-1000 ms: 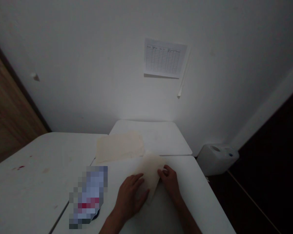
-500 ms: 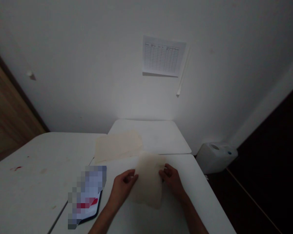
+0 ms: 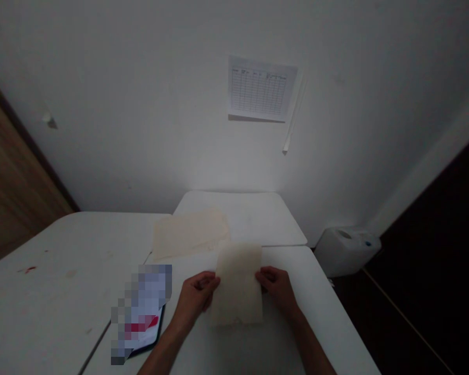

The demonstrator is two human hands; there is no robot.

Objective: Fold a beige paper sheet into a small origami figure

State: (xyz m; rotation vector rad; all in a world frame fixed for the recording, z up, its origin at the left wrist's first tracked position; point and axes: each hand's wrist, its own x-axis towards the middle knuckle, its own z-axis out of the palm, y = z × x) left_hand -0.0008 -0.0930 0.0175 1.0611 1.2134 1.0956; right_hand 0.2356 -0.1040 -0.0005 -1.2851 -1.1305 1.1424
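A thin, cream-coloured sheet is held between the two hands, above or on the near part of the white table; whether its lower edge touches the table, I cannot tell. The left hand pinches its left edge between thumb and fingers, the other fingers being curled. The right hand grips the right edge in the same manner, at about the same height.

Just behind the held sheet, a second cream sheet lies flat across the joint of the table tops. To the left of the left hand there rests a phone, its screen partly covered by blurred squares. Farther left, small red marks are on the table surface.

On the floor at the right, beside the table, stands a whitish plastic container. On its top one sees a dark oval and a small blue spot; its contents cannot be seen. On the wall hangs a page with a printed grid.
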